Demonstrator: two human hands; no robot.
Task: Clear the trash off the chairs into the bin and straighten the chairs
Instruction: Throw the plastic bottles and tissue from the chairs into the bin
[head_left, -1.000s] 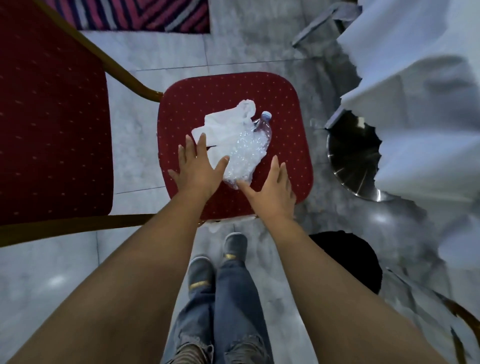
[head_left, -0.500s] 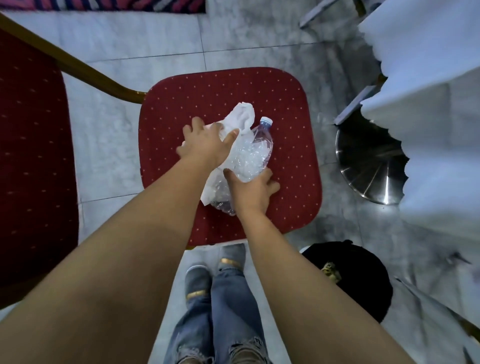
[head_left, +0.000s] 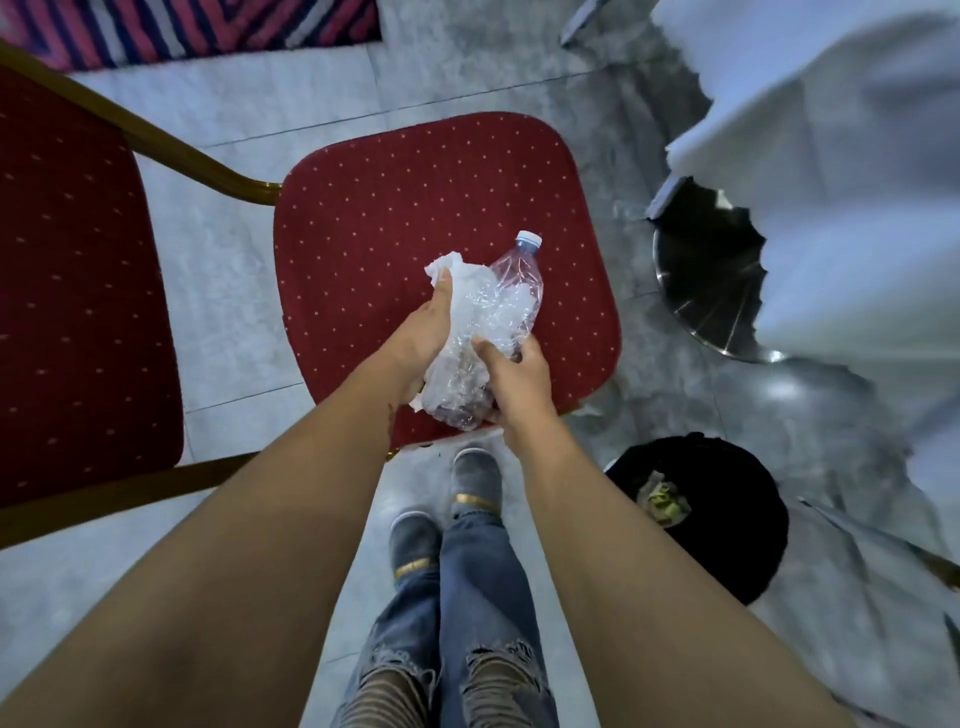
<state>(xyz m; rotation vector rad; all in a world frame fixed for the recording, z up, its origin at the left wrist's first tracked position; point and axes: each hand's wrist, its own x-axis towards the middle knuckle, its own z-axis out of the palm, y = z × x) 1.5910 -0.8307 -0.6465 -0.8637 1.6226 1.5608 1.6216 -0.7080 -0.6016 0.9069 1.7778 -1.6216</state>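
A crushed clear plastic bottle (head_left: 511, 293) with a pale blue cap is lifted just above the red dotted chair seat (head_left: 395, 208). A crumpled white tissue (head_left: 457, 275) is bunched against its left side. My left hand (head_left: 423, 332) wraps the tissue and the bottle's left side. My right hand (head_left: 514, 382) grips the bottle's lower end. A black bin (head_left: 727, 519) with some trash inside stands on the floor at the lower right, beside my right forearm.
A second red chair (head_left: 78, 291) with a gold frame stands close on the left. A white tablecloth (head_left: 841, 171) hangs at the right over a shiny metal table base (head_left: 711, 291). My feet stand on the grey tiled floor (head_left: 218, 260); a striped rug (head_left: 197, 26) lies beyond.
My hands went from flat on the seat beside the trash to closing around it. Bottle and tissue have now been gathered together, raised off the seat and pulled towards me.
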